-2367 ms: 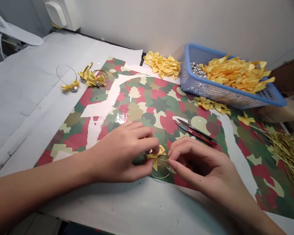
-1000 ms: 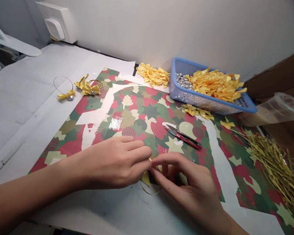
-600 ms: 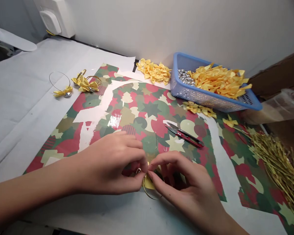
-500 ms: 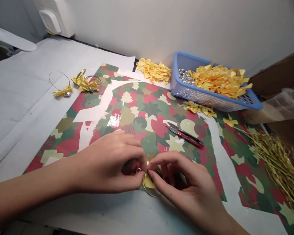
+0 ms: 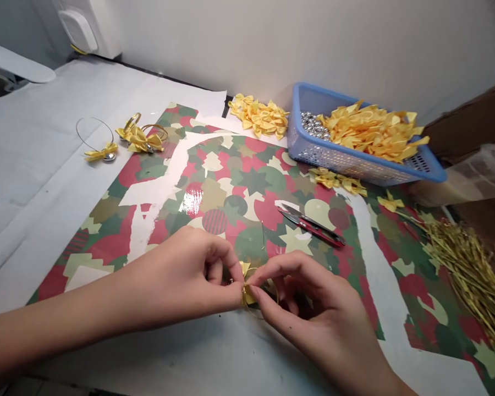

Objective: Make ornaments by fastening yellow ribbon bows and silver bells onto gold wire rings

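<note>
Here's the yellow bow piece point(image 5: 246, 297), low in the centre of the frame, with its thin gold wire ring point(image 5: 278, 295) curving out to the right. A few bow-and-ring pieces point(image 5: 140, 139) sit made up in the upper left; this one looks partway to me, and the loose yellow bows point(image 5: 373, 132) heaped in the blue basket point(image 5: 367, 169), upper right, suggest plenty remain. Now the fingers: my left hand point(image 5: 185, 278) has thumb and index pinched on the piece's left side, a silvery glint beside them. My right hand point(image 5: 319, 300) meets it, thumb and index tips nearly together at the bow's middle; whether they've caught wire or ribbon, I can't tell. Snips point(image 5: 313, 226) lie untouched, right of centre.
</note>
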`<state>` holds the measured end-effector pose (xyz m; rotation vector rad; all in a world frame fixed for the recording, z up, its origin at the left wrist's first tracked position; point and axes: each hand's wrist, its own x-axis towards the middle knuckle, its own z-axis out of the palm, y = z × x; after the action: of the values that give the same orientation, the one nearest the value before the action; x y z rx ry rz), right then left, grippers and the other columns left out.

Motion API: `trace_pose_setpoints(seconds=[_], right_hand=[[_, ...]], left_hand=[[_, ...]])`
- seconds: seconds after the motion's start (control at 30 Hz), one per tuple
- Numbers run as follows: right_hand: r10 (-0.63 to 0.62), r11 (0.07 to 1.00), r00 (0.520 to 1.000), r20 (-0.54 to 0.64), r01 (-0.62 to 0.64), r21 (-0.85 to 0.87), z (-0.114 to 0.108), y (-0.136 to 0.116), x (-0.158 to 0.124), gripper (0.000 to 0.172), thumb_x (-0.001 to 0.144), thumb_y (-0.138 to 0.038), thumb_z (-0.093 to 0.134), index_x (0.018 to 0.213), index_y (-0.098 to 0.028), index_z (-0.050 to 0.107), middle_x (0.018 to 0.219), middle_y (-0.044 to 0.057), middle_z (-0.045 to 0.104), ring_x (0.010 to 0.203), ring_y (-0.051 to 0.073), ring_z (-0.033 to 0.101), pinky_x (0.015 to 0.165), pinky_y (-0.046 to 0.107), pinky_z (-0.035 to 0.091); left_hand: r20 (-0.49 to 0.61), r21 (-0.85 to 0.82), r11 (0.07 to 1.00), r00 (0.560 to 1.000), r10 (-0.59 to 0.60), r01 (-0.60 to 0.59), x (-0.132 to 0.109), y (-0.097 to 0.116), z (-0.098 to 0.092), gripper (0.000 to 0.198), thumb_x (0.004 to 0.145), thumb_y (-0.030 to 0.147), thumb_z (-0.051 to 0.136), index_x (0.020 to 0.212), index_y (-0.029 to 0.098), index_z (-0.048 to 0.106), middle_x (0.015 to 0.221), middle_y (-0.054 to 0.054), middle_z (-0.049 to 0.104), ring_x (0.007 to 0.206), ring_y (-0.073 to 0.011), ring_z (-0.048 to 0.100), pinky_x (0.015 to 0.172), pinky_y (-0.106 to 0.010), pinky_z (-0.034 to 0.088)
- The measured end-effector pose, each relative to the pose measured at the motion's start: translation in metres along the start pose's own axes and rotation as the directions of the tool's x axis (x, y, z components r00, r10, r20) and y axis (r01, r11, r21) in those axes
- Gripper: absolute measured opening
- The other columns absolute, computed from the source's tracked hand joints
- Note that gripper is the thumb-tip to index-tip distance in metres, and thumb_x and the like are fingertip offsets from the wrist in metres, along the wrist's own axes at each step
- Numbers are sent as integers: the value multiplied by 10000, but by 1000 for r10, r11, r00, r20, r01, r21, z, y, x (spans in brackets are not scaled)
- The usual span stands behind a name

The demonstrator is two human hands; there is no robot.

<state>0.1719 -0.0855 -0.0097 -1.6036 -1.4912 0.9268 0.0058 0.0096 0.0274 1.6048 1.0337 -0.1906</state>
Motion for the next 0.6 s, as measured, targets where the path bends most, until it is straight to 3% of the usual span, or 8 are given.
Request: trace_pose_setpoints(seconds=[0.13,0.33,0.6], right_hand=[[32,999,999,3,-32,31,1,-2,0,46,774,-203,624,765,-240,598,607,-41,571,440,80,395,383,191,325],[139,989,986,90,-143,33,-2,-5,2,28,785,-235,611,772,-232,586,701,-12,625,464,83,386,402,204,320],[226,968,964,143,-238,77,-7,-6,3,39,827,-267,585,801,-239,574,759,-10,613,534,95,436,464,207,374]], left_hand=[[35,-2,993,993,-116,116,-1,6,0,165,716,350,605,739,196,657,482,75,424,474,-82,361,430,-191,256],[51,-24,990,989,-137,138,-1,7,1,196,711,385,621,754,197,653,473,80,419,470,-84,353,424,-193,237],[-4,-45,999,1000,-29,29,4,-16,9,167,727,388,617,756,234,675,459,82,418,438,-79,351,389,-167,245]])
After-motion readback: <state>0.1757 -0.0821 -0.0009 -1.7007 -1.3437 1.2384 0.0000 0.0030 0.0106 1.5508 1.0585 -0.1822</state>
